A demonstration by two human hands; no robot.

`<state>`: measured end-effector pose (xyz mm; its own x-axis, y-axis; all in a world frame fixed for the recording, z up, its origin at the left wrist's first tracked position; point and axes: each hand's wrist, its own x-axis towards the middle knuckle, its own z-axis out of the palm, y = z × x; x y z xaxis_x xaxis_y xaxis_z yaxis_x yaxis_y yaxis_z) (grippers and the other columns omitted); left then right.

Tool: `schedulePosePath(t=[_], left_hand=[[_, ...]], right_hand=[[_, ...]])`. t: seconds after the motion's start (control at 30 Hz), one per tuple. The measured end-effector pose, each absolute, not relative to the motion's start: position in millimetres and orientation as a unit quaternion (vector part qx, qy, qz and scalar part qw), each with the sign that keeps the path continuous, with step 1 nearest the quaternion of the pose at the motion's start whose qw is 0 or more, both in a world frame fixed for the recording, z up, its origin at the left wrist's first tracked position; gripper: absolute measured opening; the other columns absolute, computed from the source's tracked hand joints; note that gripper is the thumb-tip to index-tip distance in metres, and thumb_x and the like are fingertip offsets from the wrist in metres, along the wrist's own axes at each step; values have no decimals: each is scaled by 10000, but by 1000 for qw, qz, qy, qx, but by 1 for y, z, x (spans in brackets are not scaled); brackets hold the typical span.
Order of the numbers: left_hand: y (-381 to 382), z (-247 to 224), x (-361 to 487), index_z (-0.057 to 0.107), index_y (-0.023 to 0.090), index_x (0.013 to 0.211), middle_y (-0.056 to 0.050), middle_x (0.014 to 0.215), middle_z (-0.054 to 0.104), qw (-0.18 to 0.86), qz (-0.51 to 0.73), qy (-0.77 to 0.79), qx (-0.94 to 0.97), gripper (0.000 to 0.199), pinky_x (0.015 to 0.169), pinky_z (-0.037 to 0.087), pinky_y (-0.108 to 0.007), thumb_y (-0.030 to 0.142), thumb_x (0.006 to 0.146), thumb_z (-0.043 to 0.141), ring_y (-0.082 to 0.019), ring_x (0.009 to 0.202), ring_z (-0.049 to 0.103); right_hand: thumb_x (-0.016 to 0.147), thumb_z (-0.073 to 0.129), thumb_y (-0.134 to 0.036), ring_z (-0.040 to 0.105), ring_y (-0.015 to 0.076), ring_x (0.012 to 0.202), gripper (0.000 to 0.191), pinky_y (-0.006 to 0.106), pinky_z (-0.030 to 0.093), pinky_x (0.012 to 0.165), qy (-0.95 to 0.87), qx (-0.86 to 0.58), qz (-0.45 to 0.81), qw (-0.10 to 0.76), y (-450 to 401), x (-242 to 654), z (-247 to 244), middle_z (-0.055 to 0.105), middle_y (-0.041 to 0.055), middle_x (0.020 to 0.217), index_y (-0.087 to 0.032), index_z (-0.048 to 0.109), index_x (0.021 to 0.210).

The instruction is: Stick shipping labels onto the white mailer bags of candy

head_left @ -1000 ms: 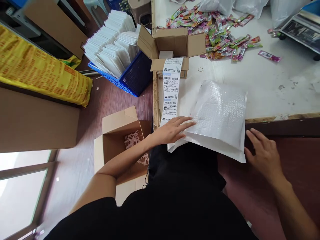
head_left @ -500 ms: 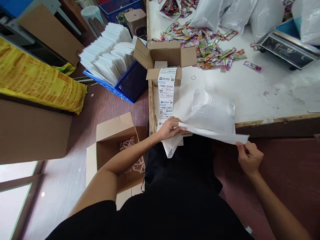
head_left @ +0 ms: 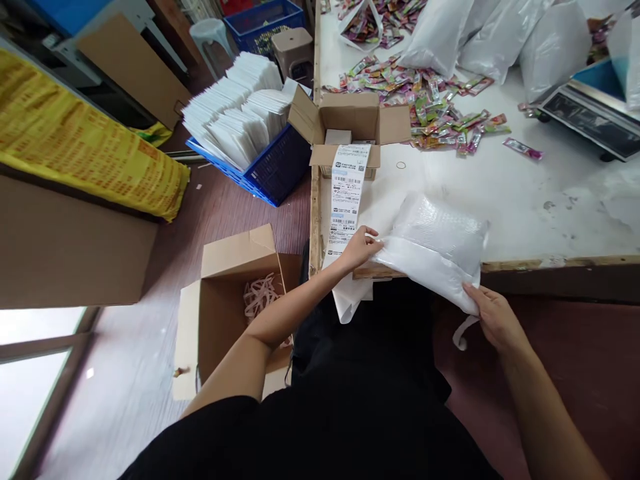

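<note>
A white bubble mailer (head_left: 435, 230) lies at the table's front edge, its near end folded over as a smooth flap and reaching past the edge. My left hand (head_left: 361, 248) pinches the mailer's left corner. At the right corner, my right hand (head_left: 495, 315) grips the folded edge between thumb and fingers. Below the right hand hangs a curled white strip (head_left: 464, 333); whether the fingers hold it, I cannot tell. Beside my left hand, a band of printed shipping labels (head_left: 346, 193) runs from a small open carton (head_left: 373, 120) down over the table edge.
Small colourful packets (head_left: 435, 113) lie in a heap behind the mailer, near stuffed white bags (head_left: 555, 50) and a scale (head_left: 587, 113). To the left stands a blue crate (head_left: 280, 167) of white mailers. An open cardboard box (head_left: 215, 320) with discarded strips sits on the floor.
The mailer's near edge has gone from a raised, stretched fold to a flap lying against it. My right hand has moved slightly lower, and a curled strip now hangs beneath it.
</note>
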<state>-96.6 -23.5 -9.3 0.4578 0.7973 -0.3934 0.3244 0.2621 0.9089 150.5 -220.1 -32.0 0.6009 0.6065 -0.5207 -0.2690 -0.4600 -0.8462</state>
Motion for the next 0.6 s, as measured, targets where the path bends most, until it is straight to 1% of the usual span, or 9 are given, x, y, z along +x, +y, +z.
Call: schedulePosePath(t=[0.07,0.17,0.23,0.3,0.4,0.43,0.5,0.57,0.6], left_hand=[[-15,-8,-104,495,169,1068,-24,819,644,612,253,487,570,241,662,434,-264,196,857,607,-126,668,573],[5,-10,-124,486,176,1162,-112,1137,648,438,366,551,609,349,841,472,-326,242,858,643,-179,926,625],[20,-14,-137,492,171,1232,-153,1299,575,319,357,601,639,483,966,440,-384,282,817,711,-249,1137,575],[30,-19,-146,554,151,1199,-165,1277,589,268,285,619,681,469,1034,396,-432,303,796,739,-307,1228,524],[35,-24,-151,658,159,936,-129,1064,679,275,210,598,723,174,1023,397,-436,320,871,646,-306,1133,578],[36,-25,-150,659,165,890,-120,1033,688,284,213,592,723,163,1002,409,-423,318,898,604,-291,1092,596],[37,-26,-148,651,161,947,-127,1102,677,303,244,589,708,175,962,428,-397,321,894,603,-273,1074,603],[41,-27,-144,628,146,1027,-149,1177,645,323,270,591,688,287,927,433,-378,330,819,699,-279,1090,592],[43,-26,-142,627,142,994,-148,1144,647,340,273,592,678,304,899,435,-367,326,780,738,-279,1065,595]], right_hand=[[527,864,-508,604,167,686,475,262,498,557,-85,-716,403,563,-218,131,-31,684,41,789,-170,712,823],[693,771,-519,573,143,662,359,249,465,516,-54,-699,323,636,-212,89,-31,650,26,807,-210,657,836],[758,714,-539,483,111,573,342,240,413,466,-47,-677,317,663,-204,58,-30,574,1,727,-223,586,780],[763,714,-544,379,83,510,375,231,355,434,-52,-647,365,668,-196,30,-27,489,-30,666,-223,522,733],[717,776,-514,339,64,498,377,223,293,430,-91,-623,486,606,-196,4,-18,521,-27,704,-216,549,755],[714,784,-507,339,64,500,364,224,278,433,-118,-623,527,565,-199,0,-15,538,-21,713,-215,572,761],[751,756,-518,339,74,503,346,234,264,445,-196,-630,576,482,-206,-3,-7,538,-14,681,-209,600,745],[807,696,-539,398,102,533,360,251,315,480,-285,-636,575,429,-209,-3,1,530,-6,644,-201,603,728],[827,672,-542,450,120,570,357,260,360,515,-323,-641,554,422,-206,-2,5,551,2,657,-199,611,747]])
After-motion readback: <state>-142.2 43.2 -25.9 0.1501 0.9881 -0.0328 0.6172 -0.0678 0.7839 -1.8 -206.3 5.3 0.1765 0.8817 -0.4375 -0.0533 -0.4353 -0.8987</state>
